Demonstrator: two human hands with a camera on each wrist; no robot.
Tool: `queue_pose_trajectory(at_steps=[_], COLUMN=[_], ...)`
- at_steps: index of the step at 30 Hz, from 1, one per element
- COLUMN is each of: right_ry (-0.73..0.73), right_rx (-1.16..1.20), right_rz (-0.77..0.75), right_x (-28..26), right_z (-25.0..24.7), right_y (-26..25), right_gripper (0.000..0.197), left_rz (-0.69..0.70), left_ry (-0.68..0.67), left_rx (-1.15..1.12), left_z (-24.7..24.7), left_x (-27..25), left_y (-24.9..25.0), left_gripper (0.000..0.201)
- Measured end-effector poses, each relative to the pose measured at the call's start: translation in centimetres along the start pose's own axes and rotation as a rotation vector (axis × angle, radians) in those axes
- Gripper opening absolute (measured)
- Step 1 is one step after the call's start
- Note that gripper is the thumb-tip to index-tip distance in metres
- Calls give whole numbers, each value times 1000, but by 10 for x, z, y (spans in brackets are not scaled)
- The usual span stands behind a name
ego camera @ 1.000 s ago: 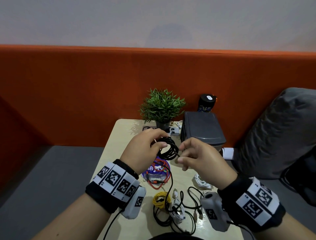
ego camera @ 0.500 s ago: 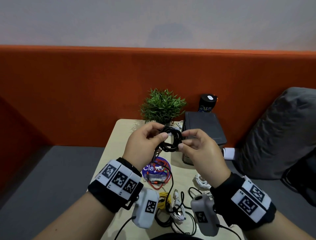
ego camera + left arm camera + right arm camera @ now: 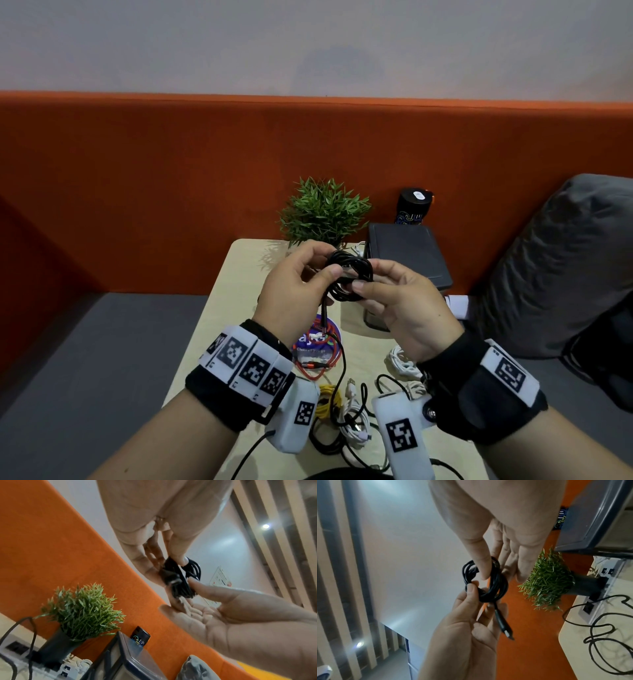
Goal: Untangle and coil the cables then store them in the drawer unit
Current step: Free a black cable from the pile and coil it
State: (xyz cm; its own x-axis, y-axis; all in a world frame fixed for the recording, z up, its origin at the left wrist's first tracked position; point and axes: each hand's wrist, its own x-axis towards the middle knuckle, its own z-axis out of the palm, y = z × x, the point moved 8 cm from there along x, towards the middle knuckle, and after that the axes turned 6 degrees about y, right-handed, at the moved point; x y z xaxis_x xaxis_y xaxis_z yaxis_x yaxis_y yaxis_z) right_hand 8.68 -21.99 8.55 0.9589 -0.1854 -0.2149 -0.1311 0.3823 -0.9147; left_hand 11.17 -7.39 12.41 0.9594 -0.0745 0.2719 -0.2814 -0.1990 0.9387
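Observation:
Both hands hold a small coil of black cable [image 3: 349, 277] in the air above the far part of the table [image 3: 239, 291]. My left hand [image 3: 330, 263] pinches the coil's left side between thumb and fingers. On its right side my right hand [image 3: 368, 275] pinches it, the thumb [image 3: 483, 568] pressing on the loops [image 3: 489, 582]. A short tail ending in a plug [image 3: 504, 626] hangs under the coil. The dark grey drawer unit [image 3: 407, 253] stands just behind my right hand, its drawers hidden from view. The left wrist view shows the coil [image 3: 181, 580] between both hands.
Near the table's front edge lie a red cable [image 3: 318, 366], a yellow coil [image 3: 329, 399], white cables [image 3: 399, 365] and loose black cable [image 3: 329, 445]. A potted plant [image 3: 322, 212], a power strip [image 3: 15, 649] and a dark can [image 3: 412, 205] stand at the back. A grey cushion [image 3: 555, 260] lies to the right.
My right hand let go of the cable's free end and moved left onto the coil. Both hands lifted the coil a little higher and farther over the table.

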Motion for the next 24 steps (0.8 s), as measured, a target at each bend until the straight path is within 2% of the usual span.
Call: queue_pose_trajectory(at_steps=[3,18,24], right_ry=[2,73,18], right_rx=[70,80,58], right_rz=[-27,-277,-230], right_x=[0,-3,-2], right_z=[2,14,15], right_y=[-3,-8,-10], right_gripper=[36,42,41], left_rz=[81,73,45], left_ry=[38,20,-11], left_rx=[145,466,444], left_z=[-2,9,7], left_x=[0,1,2], left_y=[4,13,11], left_gripper=[16,6,13])
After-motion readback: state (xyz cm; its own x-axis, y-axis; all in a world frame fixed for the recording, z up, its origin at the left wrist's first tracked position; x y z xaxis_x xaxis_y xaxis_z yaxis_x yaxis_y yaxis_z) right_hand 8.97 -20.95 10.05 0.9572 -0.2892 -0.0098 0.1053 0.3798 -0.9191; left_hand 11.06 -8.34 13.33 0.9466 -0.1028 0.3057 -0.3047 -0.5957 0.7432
